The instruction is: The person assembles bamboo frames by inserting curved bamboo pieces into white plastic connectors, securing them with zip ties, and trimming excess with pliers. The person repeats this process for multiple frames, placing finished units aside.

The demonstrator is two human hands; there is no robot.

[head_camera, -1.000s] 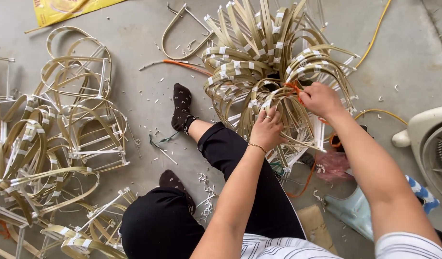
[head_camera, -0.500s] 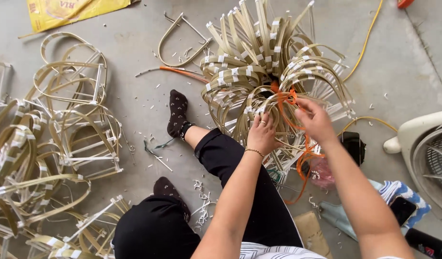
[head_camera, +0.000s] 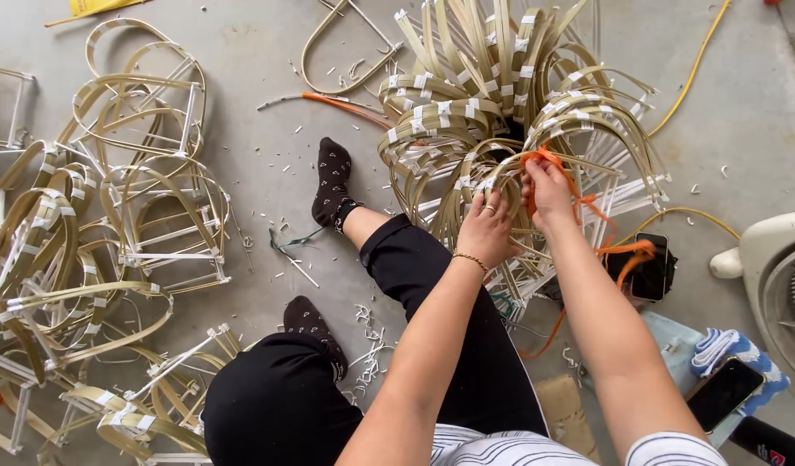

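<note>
A big bundle of bent bamboo-strip frames [head_camera: 492,95], taped white at the joints, lies on the concrete floor in front of me. My left hand [head_camera: 486,228], with a ring and a bracelet, presses on the near edge of the bundle. My right hand [head_camera: 548,188] is closed on an orange plastic string [head_camera: 544,158] that loops through the strips and trails down to the right [head_camera: 626,255]. I sit on the floor in black trousers and dark socks.
Several loose bamboo frames [head_camera: 113,224] are piled on the left. A dark phone [head_camera: 649,267] lies by the orange string, another phone [head_camera: 725,393] on a blue cloth. A white fan [head_camera: 777,276] stands at right. A yellow cord [head_camera: 695,69] crosses the floor. White clippings litter the floor.
My right hand has drawn the orange string in through the bundle and moved closer to my left hand. The view has shifted a little to the left.
</note>
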